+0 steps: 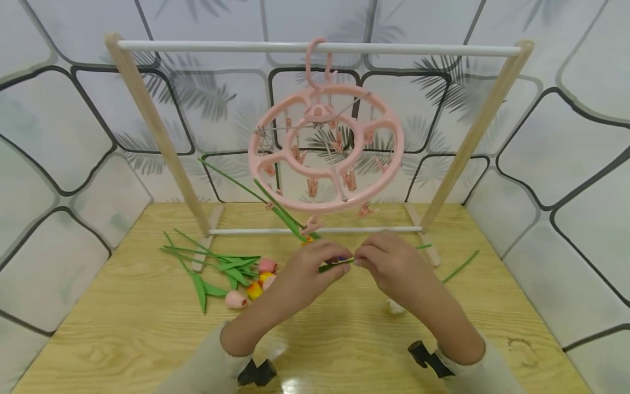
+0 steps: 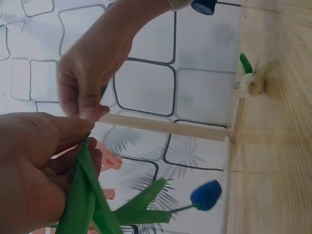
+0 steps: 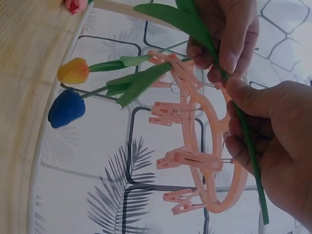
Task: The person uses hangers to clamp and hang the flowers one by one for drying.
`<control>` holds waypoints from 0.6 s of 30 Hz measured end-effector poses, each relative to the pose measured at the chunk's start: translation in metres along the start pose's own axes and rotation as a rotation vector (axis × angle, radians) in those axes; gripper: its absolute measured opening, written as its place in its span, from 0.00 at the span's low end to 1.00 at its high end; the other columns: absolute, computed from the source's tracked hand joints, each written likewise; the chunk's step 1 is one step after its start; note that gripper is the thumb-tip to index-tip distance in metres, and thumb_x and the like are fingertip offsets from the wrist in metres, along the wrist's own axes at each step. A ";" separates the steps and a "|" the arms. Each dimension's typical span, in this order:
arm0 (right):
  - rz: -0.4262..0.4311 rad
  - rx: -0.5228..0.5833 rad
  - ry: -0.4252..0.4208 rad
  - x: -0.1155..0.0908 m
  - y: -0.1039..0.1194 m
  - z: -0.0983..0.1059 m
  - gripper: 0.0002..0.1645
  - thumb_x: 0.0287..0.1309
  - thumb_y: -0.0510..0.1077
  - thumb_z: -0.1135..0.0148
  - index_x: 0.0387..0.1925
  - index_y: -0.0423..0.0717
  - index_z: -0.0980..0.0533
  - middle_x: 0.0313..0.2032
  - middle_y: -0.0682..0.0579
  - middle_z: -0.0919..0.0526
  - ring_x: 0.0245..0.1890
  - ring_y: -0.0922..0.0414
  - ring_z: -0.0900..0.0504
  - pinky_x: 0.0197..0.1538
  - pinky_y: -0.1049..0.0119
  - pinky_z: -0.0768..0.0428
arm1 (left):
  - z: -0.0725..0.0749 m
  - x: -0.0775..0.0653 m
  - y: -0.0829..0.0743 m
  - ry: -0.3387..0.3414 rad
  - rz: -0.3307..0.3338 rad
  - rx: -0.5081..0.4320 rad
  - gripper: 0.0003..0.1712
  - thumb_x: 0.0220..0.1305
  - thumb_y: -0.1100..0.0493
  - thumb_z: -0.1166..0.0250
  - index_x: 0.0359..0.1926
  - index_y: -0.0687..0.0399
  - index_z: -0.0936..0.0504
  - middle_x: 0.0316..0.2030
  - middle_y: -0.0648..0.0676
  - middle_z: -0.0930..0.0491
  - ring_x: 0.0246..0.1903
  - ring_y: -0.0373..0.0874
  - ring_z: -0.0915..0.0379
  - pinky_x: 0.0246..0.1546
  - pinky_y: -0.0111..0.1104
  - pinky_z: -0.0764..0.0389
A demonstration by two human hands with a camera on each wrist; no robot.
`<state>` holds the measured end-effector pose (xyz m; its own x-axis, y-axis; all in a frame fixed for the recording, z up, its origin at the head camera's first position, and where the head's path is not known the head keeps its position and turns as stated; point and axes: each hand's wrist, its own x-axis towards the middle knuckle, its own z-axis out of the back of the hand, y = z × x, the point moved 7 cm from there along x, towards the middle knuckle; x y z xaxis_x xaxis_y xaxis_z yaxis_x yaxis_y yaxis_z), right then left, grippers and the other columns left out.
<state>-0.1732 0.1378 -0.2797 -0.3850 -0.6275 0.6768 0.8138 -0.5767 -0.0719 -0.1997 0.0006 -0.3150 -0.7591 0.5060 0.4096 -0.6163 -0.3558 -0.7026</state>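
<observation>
A wood-grain table (image 1: 147,350) spans the scene, with a rack (image 1: 221,46) standing at its back on 2 slanting wooden sides. From the top rail a round pink hanger (image 1: 320,207) hangs at a tilt. On the table's left lies a pile of tulips (image 1: 236,266), blooms to the right, stems spread leftward. Raised before the hanger, the left hand (image 1: 315,268) and right hand (image 1: 391,260) meet on 1 leafy green stem (image 3: 251,141). Its long axis runs crosswise between them: leaves at the left hand, bare end pointing right, past the right hand. The left thumb and fingers pinch the leafy part closely; the right ones curl round the bare length, leaving no wide gap. Clipped to the hanger, 1 blue tulip (image 3: 67,108) and 1 yellow tulip (image 3: 73,71) slant, blooms lowest. Small pink pegs (image 1: 312,187) dangle from the ring.
</observation>
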 end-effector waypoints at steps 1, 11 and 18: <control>-0.001 -0.004 0.006 0.000 0.001 -0.001 0.04 0.59 0.38 0.29 0.33 0.40 0.18 0.34 0.51 0.18 0.36 0.55 0.20 0.41 0.65 0.17 | 0.000 0.000 0.001 -0.006 -0.005 0.004 0.10 0.69 0.59 0.33 0.50 0.49 0.14 0.47 0.44 0.17 0.43 0.35 0.24 0.43 0.28 0.18; -0.018 0.024 0.027 0.001 0.005 -0.006 0.21 0.78 0.47 0.52 0.35 0.40 0.19 0.37 0.51 0.18 0.39 0.55 0.20 0.44 0.66 0.18 | 0.001 0.002 0.006 -0.023 -0.018 -0.010 0.07 0.69 0.58 0.34 0.46 0.48 0.13 0.43 0.42 0.17 0.39 0.32 0.24 0.38 0.26 0.18; 0.126 0.187 -0.240 0.010 0.020 0.026 0.16 0.75 0.42 0.46 0.35 0.36 0.18 0.37 0.47 0.18 0.37 0.52 0.20 0.45 0.65 0.20 | 0.007 0.003 0.004 -0.055 -0.024 -0.006 0.06 0.70 0.57 0.34 0.44 0.48 0.13 0.41 0.43 0.16 0.36 0.33 0.25 0.34 0.27 0.20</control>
<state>-0.1499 0.1337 -0.2548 -0.1808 -0.5338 0.8261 0.9229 -0.3823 -0.0450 -0.2063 -0.0054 -0.3126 -0.7545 0.4702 0.4579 -0.6334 -0.3390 -0.6956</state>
